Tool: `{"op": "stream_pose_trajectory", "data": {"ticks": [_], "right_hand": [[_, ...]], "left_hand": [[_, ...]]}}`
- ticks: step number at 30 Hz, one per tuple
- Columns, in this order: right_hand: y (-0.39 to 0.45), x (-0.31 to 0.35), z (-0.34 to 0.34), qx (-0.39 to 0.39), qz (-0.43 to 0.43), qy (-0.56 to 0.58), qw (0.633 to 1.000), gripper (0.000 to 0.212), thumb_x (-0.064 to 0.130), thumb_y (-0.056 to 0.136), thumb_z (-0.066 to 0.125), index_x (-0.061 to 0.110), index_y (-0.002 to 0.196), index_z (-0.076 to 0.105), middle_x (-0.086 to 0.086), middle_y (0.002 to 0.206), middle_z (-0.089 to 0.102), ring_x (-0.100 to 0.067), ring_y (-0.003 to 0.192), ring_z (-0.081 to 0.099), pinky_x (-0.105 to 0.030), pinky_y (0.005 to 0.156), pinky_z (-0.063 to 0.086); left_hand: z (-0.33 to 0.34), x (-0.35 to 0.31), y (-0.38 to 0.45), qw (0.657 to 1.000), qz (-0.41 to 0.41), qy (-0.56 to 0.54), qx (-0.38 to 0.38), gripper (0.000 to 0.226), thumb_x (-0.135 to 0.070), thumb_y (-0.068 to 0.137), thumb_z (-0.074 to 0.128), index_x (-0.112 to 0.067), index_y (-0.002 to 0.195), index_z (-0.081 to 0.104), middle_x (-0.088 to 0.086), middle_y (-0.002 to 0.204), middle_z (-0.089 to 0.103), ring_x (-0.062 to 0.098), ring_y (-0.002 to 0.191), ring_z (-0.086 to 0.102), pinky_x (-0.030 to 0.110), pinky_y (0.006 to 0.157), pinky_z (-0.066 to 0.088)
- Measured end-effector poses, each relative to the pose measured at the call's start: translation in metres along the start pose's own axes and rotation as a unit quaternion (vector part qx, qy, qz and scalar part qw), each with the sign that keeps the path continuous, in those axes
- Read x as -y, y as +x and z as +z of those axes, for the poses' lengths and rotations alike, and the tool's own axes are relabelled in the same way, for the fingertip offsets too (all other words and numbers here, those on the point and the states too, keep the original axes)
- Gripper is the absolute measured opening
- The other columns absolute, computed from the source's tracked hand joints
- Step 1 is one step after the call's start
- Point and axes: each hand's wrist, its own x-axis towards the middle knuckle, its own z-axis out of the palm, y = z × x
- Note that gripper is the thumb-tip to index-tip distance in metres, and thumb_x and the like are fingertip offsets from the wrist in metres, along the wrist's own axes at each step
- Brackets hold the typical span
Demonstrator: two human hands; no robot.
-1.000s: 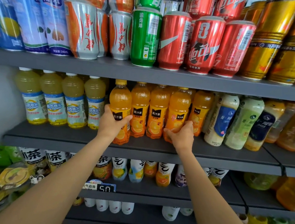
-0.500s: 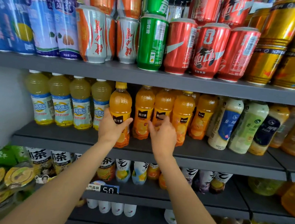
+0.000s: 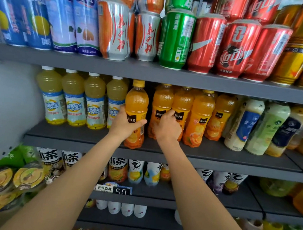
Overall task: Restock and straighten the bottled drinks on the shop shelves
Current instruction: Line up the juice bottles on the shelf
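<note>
We are seeing one orange juice bottle [image 3: 136, 102] standing upright at the middle shelf's [image 3: 216, 153] front edge, yellow-capped, black-labelled, forward of its row of matching bottles [image 3: 192, 114], which are standing further back.

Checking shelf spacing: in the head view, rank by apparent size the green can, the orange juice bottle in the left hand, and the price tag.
1. Orange juice bottle, gripped by the left hand; it stands nearer the camera, so its lead is unsure.
2. Green can.
3. Price tag, clearly smallest.
</note>
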Motion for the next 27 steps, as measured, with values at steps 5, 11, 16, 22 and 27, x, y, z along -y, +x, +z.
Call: {"op": "stream_pose_trajectory", "data": {"ticks": [5, 11, 16, 22, 27], "right_hand": [[0.0, 0.008, -0.002, 0.023, 0.014, -0.023, 0.999, 0.042, 0.018, 0.093, 0.051, -0.001, 0.124, 0.032, -0.018, 0.124, 0.053, -0.033, 0.111, 0.058, -0.036, 0.08, 0.05], [-0.003, 0.003, -0.013, 0.032, -0.002, -0.029, 0.999, 0.034, 0.019, 0.094, 0.05, 0.002, 0.121, 0.037, -0.015, 0.122, 0.056, -0.033, 0.11, 0.059, -0.037, 0.08, 0.049], [-0.003, -0.033, -0.047, -0.125, -0.034, 0.084, 0.988, 0.024, 0.027, 0.095, 0.046, 0.008, 0.101, 0.058, -0.011, 0.092, 0.067, -0.03, 0.085, 0.065, -0.032, 0.063, 0.045], [0.011, -0.125, -0.048, -0.102, 0.099, 0.198, 0.97, 0.045, 0.027, 0.086, 0.063, 0.002, 0.119, 0.047, -0.015, 0.117, 0.056, -0.032, 0.11, 0.052, -0.039, 0.086, 0.043], [0.011, -0.148, -0.022, 0.087, 0.025, 0.182, 0.979, 0.058, 0.032, 0.081, 0.07, 0.006, 0.124, 0.043, -0.013, 0.124, 0.058, -0.032, 0.114, 0.053, -0.035, 0.087, 0.042]], "left_hand": [[0.0, -0.001, 0.0, 1.0, -0.003, 0.001, -0.001, 0.077, -0.032, 0.075, 0.074, -0.014, 0.136, 0.033, 0.008, 0.13, 0.053, 0.026, 0.121, 0.049, 0.04, 0.098, 0.04], [-0.003, -0.005, -0.009, 1.0, 0.006, -0.005, -0.014, 0.073, -0.033, 0.074, 0.075, -0.016, 0.134, 0.037, 0.007, 0.127, 0.055, 0.025, 0.119, 0.051, 0.039, 0.097, 0.042], [0.004, -0.013, -0.028, 0.998, 0.018, -0.065, -0.008, 0.058, -0.032, 0.07, 0.078, -0.018, 0.119, 0.051, 0.003, 0.116, 0.061, 0.02, 0.109, 0.057, 0.041, 0.094, 0.047], [0.042, -0.038, -0.038, 0.996, 0.051, -0.068, 0.029, 0.056, -0.033, 0.069, 0.079, -0.023, 0.116, 0.051, -0.002, 0.114, 0.061, 0.014, 0.105, 0.057, 0.034, 0.09, 0.048], [0.074, -0.047, -0.041, 0.997, 0.054, -0.048, 0.031, 0.065, -0.035, 0.068, 0.079, -0.02, 0.124, 0.051, 0.001, 0.12, 0.061, 0.018, 0.111, 0.057, 0.037, 0.094, 0.047]]}}
